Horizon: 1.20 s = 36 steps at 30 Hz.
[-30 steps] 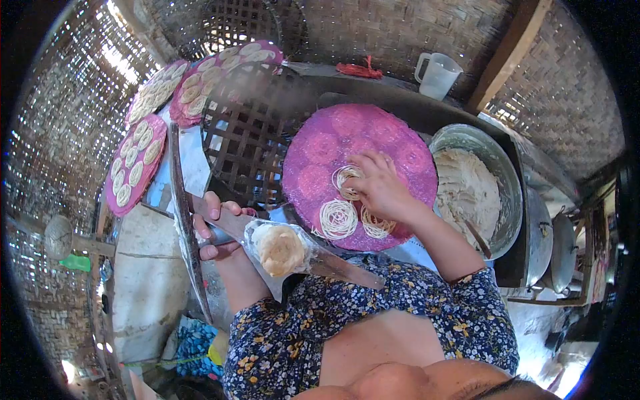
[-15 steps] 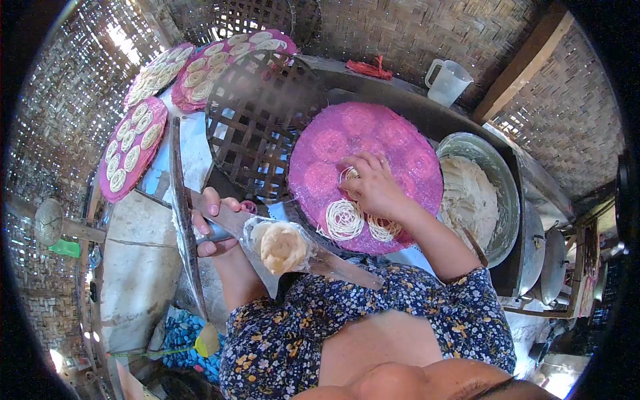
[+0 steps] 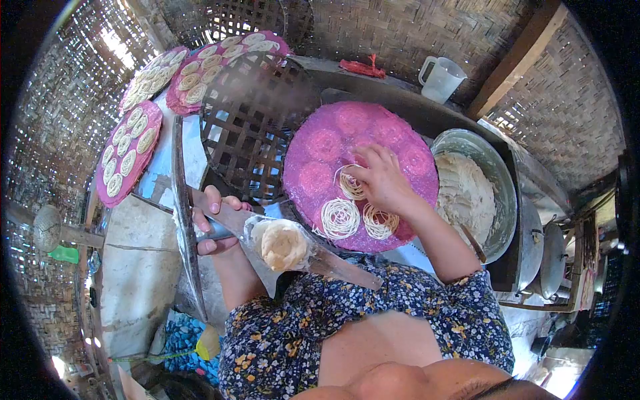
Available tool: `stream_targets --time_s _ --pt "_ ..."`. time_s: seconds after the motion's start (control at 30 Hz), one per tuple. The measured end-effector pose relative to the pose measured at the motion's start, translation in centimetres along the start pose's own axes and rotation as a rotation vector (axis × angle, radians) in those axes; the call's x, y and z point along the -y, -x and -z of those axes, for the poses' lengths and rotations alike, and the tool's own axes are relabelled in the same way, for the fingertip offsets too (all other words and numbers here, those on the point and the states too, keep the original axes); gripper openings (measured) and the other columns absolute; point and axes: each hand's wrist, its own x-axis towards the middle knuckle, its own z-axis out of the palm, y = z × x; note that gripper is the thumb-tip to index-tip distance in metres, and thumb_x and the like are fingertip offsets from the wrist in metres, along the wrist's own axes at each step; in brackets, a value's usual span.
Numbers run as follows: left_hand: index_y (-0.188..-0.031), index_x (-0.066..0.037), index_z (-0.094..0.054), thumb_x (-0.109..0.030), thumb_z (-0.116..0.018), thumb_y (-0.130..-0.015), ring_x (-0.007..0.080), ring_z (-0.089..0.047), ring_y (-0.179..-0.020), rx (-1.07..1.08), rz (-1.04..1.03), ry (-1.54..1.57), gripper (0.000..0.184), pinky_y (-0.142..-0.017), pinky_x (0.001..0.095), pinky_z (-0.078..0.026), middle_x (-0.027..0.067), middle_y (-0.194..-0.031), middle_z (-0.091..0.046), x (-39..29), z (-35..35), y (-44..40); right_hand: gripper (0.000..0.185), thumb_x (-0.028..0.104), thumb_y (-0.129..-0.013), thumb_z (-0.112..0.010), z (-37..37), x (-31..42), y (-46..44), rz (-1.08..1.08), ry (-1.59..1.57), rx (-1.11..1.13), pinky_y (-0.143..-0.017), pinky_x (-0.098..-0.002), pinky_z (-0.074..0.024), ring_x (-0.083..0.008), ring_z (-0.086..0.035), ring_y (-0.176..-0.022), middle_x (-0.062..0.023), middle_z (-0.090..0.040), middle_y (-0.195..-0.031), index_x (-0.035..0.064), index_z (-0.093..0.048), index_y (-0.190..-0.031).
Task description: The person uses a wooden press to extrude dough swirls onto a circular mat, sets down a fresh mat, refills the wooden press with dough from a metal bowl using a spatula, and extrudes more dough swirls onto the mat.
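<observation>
My left hand (image 3: 217, 217) is wrapped round a wooden press (image 3: 340, 268) with a metal cylinder under it. Pale dough (image 3: 283, 245) fills the opening on top of the press. A long dark wooden bar (image 3: 181, 193) stands beside the fingers. My right hand (image 3: 385, 179) is over a round pink mat (image 3: 313, 133), fingers bent and somewhat apart, touching or just above a coil of pale noodle strands (image 3: 352, 185). Two more coils, one at the left (image 3: 340, 219) and one at the right (image 3: 381, 221), lie nearer my body.
A metal basin (image 3: 508, 200) of dough (image 3: 463, 193) with a stick in it is at the right. Behind are a plastic jug (image 3: 442, 79) and red plastic (image 3: 362, 67). An openwork woven tray (image 3: 250, 133) and pink mats with coils (image 3: 129, 153) lie at the left.
The view has shifted slightly. My right hand has moved a little over the mat, and more of the coil below its fingers shows. My left hand keeps its hold on the press.
</observation>
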Motion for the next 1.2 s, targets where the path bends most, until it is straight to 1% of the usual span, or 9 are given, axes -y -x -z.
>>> stream_targets --time_s 0.27,0.37,0.47,0.57,0.67,0.97,1.07,1.17,1.2 --pt "-0.081 -0.014 -0.054 -0.006 -0.063 -0.061 0.0359 -0.047 -0.108 0.008 -0.006 -0.029 0.024 -0.098 0.0485 -0.039 0.0049 -0.096 -0.037 -0.6 -0.3 0.3 0.032 0.022 -0.072 -0.059 -1.6 0.5 -1.1 0.049 0.09 0.14 -0.1 -0.0575 -0.0217 -0.0341 -0.03 -0.123 -0.0116 -0.04 -0.128 0.017 -0.063 -0.103" --pt "-0.081 -0.014 -0.054 -0.006 -0.063 -0.06 0.0356 -0.048 -0.108 0.004 -0.012 -0.025 0.024 -0.098 0.0482 -0.039 0.005 -0.095 -0.037 -0.7 -0.2 0.4 0.031 0.019 -0.07 -0.062 -2.2 0.4 -1.0 0.03 0.102 0.124 -0.1 -0.0538 -0.0226 -0.0326 -0.033 -0.121 -0.011 -0.043 -0.126 0.0176 -0.065 -0.1" --pt "-0.081 -0.014 -0.054 -0.006 -0.063 -0.06 0.0355 -0.048 -0.108 0.009 -0.008 -0.028 0.024 -0.098 0.0481 -0.039 0.0052 -0.095 -0.037 -0.6 -0.1 0.3 0.029 0.016 -0.072 -0.06 -1.4 0.6 -1.1 0.017 0.081 0.151 -0.099 -0.0522 -0.0241 -0.0329 -0.033 -0.121 -0.0103 -0.042 -0.126 0.0181 -0.065 -0.101" --pt "-0.081 -0.014 -0.054 -0.006 -0.063 -0.061 0.0356 -0.048 -0.108 0.008 -0.013 -0.031 0.023 -0.097 0.0481 -0.04 0.0052 -0.095 -0.037 -0.5 -0.1 0.2 0.033 0.02 -0.069 -0.06 -0.8 -0.3 -1.0 0.01 -0.003 0.064 -0.098 -0.054 -0.0254 -0.0338 -0.031 -0.122 -0.0098 -0.042 -0.126 0.0185 -0.064 -0.102" --pt "-0.08 -0.014 -0.054 -0.007 -0.063 -0.061 0.0353 -0.048 -0.108 -0.01 -0.01 -0.023 0.022 -0.097 0.0481 -0.04 0.0051 -0.094 -0.037 -0.4 -0.5 0.0 0.034 0.018 -0.069 -0.06 -0.2 -0.8 -0.7 -0.001 -0.031 0.049 -0.098 -0.0517 -0.026 -0.0328 -0.031 -0.122 -0.0091 -0.042 -0.127 0.0199 -0.064 -0.103" --pt "-0.078 -0.015 -0.053 -0.007 -0.063 -0.06 0.0344 -0.049 -0.108 -0.004 0.011 -0.025 0.022 -0.096 0.0482 -0.042 0.0047 -0.093 -0.037 -0.2 -0.6 -0.2 0.038 0.015 -0.07 -0.058 -1.9 0.1 -1.1 -0.037 0.073 0.114 -0.1 -0.0521 -0.0233 -0.033 -0.032 -0.121 -0.0103 -0.041 -0.127 0.0165 -0.062 -0.108" --pt "-0.078 -0.015 -0.053 -0.008 -0.064 -0.06 0.0343 -0.049 -0.108 -0.026 0.004 -0.022 0.023 -0.096 0.0478 -0.042 0.0044 -0.092 -0.038 -0.4 -0.7 0.0 0.037 0.014 -0.069 -0.058 -1.8 0.4 -1.4 -0.033 0.055 0.134 -0.1 -0.0517 -0.0226 -0.0326 -0.032 -0.121 -0.01 -0.041 -0.127 0.0163 -0.062 -0.107" --pt "-0.078 -0.015 -0.053 -0.008 -0.065 -0.059 0.0346 -0.049 -0.108 -0.019 0.006 -0.019 0.024 -0.096 0.0479 -0.041 0.0046 -0.093 -0.038 -0.5 -0.6 0.1 0.032 0.02 -0.071 -0.058 -2.0 0.1 -1.4 -0.017 0.093 0.149 -0.1 -0.053 -0.0223 -0.0325 -0.031 -0.122 -0.0099 -0.042 -0.127 0.016 -0.064 -0.103" --pt "-0.078 -0.015 -0.053 -0.008 -0.065 -0.059 0.0348 -0.049 -0.108 -0.012 0.008 -0.02 0.024 -0.097 0.048 -0.041 0.0048 -0.093 -0.037 -0.6 -0.5 0.0 0.031 0.019 -0.071 -0.058 -1.8 0.1 -1.4 -0.023 0.064 0.137 -0.1 -0.0524 -0.0232 -0.0325 -0.032 -0.121 -0.0097 -0.042 -0.126 0.0166 -0.064 -0.102"
